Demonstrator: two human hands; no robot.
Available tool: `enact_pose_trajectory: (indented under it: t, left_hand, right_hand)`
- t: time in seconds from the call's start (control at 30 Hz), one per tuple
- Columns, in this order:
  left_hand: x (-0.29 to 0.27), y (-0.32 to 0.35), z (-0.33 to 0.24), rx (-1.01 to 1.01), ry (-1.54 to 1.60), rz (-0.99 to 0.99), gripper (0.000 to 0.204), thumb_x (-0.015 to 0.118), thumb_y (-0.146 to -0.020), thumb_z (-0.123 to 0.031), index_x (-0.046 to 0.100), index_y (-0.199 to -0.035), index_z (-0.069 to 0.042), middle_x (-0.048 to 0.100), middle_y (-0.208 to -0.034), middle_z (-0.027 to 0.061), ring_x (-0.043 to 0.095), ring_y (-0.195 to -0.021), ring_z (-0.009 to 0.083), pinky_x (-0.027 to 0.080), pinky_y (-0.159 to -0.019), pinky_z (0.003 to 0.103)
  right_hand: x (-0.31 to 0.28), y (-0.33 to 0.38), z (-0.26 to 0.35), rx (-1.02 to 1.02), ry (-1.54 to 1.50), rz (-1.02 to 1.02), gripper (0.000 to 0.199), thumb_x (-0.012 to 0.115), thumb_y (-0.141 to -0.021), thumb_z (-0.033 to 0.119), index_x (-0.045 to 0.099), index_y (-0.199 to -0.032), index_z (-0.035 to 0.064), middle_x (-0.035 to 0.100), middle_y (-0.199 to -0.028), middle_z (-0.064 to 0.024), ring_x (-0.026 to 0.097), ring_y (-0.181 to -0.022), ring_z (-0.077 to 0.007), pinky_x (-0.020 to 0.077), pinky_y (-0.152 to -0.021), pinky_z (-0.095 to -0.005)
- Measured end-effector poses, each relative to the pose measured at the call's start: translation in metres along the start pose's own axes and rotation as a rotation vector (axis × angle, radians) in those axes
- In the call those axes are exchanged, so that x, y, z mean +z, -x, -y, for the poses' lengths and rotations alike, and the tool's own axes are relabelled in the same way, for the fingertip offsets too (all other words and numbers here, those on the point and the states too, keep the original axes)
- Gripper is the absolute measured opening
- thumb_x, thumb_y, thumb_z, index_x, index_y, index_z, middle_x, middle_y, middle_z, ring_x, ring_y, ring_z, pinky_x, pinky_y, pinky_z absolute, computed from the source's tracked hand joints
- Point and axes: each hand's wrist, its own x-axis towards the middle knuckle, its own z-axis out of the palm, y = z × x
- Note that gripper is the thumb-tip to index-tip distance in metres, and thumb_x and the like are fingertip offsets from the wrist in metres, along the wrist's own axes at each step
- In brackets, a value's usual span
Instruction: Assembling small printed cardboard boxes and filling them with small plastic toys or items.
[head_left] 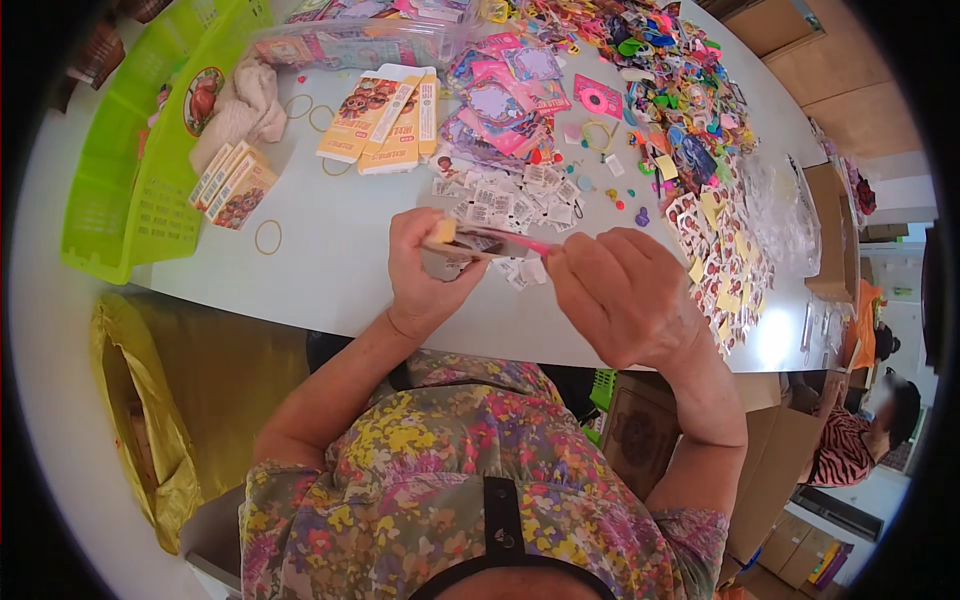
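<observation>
My left hand [425,275] is closed around a small paper box [441,232], fingers behind it and thumb along its near side. The box lies on its side above the table, and its open end is turned to the right. A thin pink flat piece [532,243] reaches from that opening to my right hand [625,295], which pinches its outer end. What the piece is, I cannot make out. Just beyond both hands lies a pile of small white printed packets [505,200]. Flat yellow-orange cartons [372,115] are stacked farther left, near several rubber bands [268,237].
A green plastic basket [130,215] stands at the left edge, beside small filled boxes [240,190] and a beige cloth [258,103]. Pink-purple packets [500,105], colourful trinkets [690,100] and printed cards [715,255] cover the far and right table. Another person [865,430] is at far right.
</observation>
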Motion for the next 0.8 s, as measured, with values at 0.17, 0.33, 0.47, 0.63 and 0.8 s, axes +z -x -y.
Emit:
enact_pose_trajectory:
  t: [0.17, 0.33, 0.47, 0.63, 0.8]
  left_hand:
    - [-0.006, -0.003, -0.001, 0.198, -0.1, 0.028, 0.067, 0.081, -0.056, 0.003, 0.047, -0.113, -0.005, 0.049, -0.106, 0.013, 0.052, -0.096, 0.0278, 0.044, -0.083, 0.036]
    - [-0.005, -0.002, -0.002, 0.134, -0.081, 0.003, 0.066, 0.079, -0.056, 0.005, 0.048, -0.112, -0.007, 0.048, -0.107, 0.013, 0.051, -0.096, 0.0283, 0.044, -0.082, 0.036]
    - [-0.006, -0.003, -0.003, 0.136, -0.05, 0.008, 0.066, 0.079, -0.056, 0.005, 0.048, -0.112, -0.007, 0.048, -0.108, 0.0129, 0.051, -0.096, 0.0282, 0.044, -0.082, 0.036]
    - [-0.005, -0.002, -0.002, 0.183, -0.03, 0.048, 0.068, 0.083, -0.055, 0.003, 0.048, -0.113, -0.006, 0.048, -0.107, 0.0129, 0.052, -0.096, 0.0274, 0.046, -0.081, 0.035]
    - [-0.001, -0.001, 0.0, 0.124, -0.05, 0.017, 0.069, 0.084, -0.055, 0.002, 0.047, -0.114, -0.006, 0.049, -0.106, 0.0134, 0.053, -0.096, 0.028, 0.046, -0.081, 0.035]
  right_hand:
    - [0.004, 0.001, 0.016, -0.017, 0.076, -0.006, 0.03, 0.067, -0.063, 0.007, 0.062, -0.09, -0.005, 0.06, -0.088, -0.0141, 0.06, -0.067, -0.0224, 0.0521, -0.058, -0.0327]
    - [0.009, -0.002, 0.036, -0.015, -0.128, 0.199, 0.031, 0.062, -0.06, 0.01, 0.061, -0.089, -0.0028, 0.06, -0.09, -0.0129, 0.06, -0.069, -0.0211, 0.0491, -0.057, -0.0316]
    - [0.007, -0.005, 0.022, 0.075, -0.1, 0.061, 0.027, 0.063, -0.063, 0.01, 0.06, -0.088, 0.0001, 0.06, -0.09, -0.0104, 0.06, -0.073, -0.0197, 0.0468, -0.056, -0.0309]
    - [0.026, 0.002, 0.02, 0.138, -0.068, -0.053, 0.028, 0.065, -0.064, 0.009, 0.062, -0.09, 0.0014, 0.059, -0.089, -0.0083, 0.058, -0.068, -0.0191, 0.0453, -0.051, -0.0299]
    - [0.032, 0.001, 0.023, 0.177, -0.071, -0.213, 0.031, 0.067, -0.061, 0.006, 0.063, -0.091, 0.0014, 0.058, -0.085, -0.0075, 0.057, -0.062, -0.0196, 0.0437, -0.046, -0.0293]
